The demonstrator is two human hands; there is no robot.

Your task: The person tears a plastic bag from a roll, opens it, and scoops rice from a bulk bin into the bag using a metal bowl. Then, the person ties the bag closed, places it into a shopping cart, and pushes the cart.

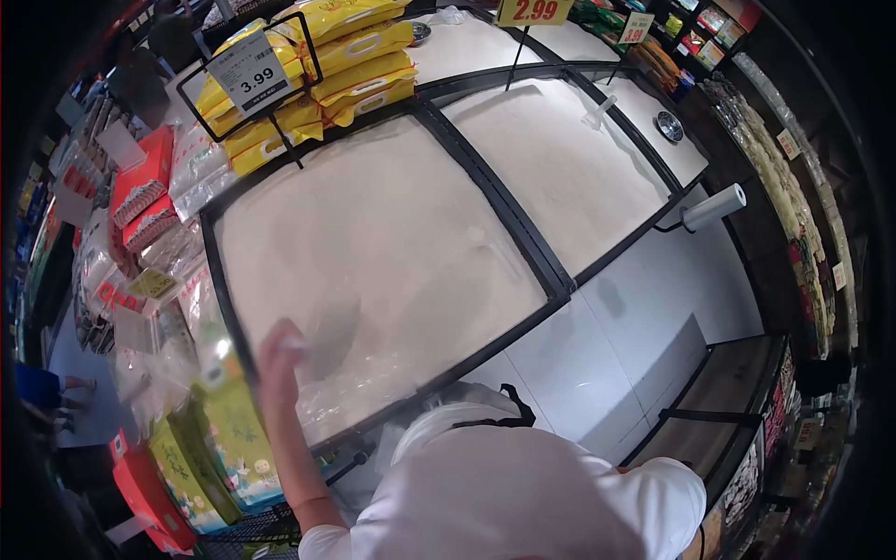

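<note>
1 left hand point(282, 351) over pale, dimpled grain point(373, 215).

You're in a shop — price sign point(254, 75) and yellow bags point(362, 56) behind the bin point(504, 337), stocked shelves point(814, 210) to its right.

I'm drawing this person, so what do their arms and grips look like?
The left sleeve is short and white; the right sleeve is white too. The left forearm is bare, no band visible. The left grip looks ungloved but blurred; the right grip is hidden.
</note>
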